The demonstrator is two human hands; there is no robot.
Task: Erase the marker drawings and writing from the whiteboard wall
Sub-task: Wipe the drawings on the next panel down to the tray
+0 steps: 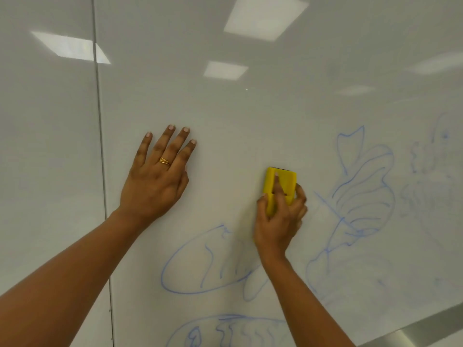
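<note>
The whiteboard wall (250, 108) fills the view. My right hand (278, 221) grips a yellow eraser (281, 184) and holds it flat against the board, index finger stretched along its back. My left hand (156, 176), wearing a gold ring, rests flat on the board with straight spread fingers, left of the eraser. Blue marker drawings lie around: an oval shape (198, 269) below the hands, a leafy or fish-like figure (363, 191) to the right, a fainter sketch (431, 171) at far right, and another drawing (225, 331) at the bottom edge.
A vertical panel seam (101, 159) runs down the wall left of my left hand. A grey metal strip (426, 329) shows at the bottom right corner. Ceiling lights reflect in the glossy upper board.
</note>
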